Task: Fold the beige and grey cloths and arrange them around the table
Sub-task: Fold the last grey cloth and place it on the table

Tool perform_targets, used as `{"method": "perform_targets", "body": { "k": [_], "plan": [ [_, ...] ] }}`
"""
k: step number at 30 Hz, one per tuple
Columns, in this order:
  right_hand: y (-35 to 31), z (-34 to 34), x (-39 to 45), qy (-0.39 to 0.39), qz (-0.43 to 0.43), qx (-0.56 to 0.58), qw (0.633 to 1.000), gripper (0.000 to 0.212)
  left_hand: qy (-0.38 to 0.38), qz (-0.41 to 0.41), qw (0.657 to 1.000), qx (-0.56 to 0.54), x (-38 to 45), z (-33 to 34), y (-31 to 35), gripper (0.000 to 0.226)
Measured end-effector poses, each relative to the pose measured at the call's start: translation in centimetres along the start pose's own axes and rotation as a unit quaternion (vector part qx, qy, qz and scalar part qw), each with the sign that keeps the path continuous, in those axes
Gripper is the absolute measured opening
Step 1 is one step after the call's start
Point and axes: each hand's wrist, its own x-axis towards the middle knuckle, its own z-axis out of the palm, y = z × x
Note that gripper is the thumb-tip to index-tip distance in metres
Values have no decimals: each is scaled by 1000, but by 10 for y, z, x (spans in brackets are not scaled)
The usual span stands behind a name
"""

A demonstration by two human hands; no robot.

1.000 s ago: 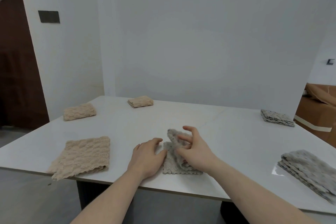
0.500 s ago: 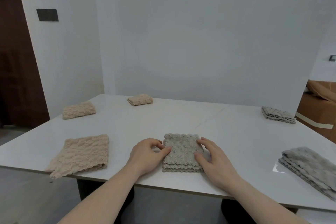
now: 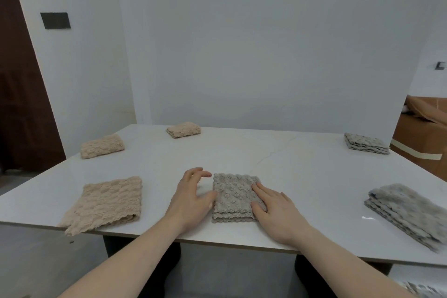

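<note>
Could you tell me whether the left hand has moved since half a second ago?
Yes. The left hand has lifted its fingers off the grey cloth and now sits just left of its edge.

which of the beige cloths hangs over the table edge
The near-left beige cloth: its front corner droops past the table edge. The two smaller beige cloths, the far-left one and the far-centre one, lie folded, wholly on the top.
</note>
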Motion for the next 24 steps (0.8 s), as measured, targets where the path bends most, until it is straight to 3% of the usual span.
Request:
{"method": "perform_targets", "body": {
  "k": [4,9,24],
  "plan": [
    [1,0,1,0,-1,0,1000,59,-92,90,984,120,-5,3,7,61],
    [2,2,1,0,1,1,1000,60,-169,58,967,184,-1,7,3,74],
    [0,0,-2,15,4,19,1000,60,-167,29,963,209,3,10,3,63]
  ]
}}
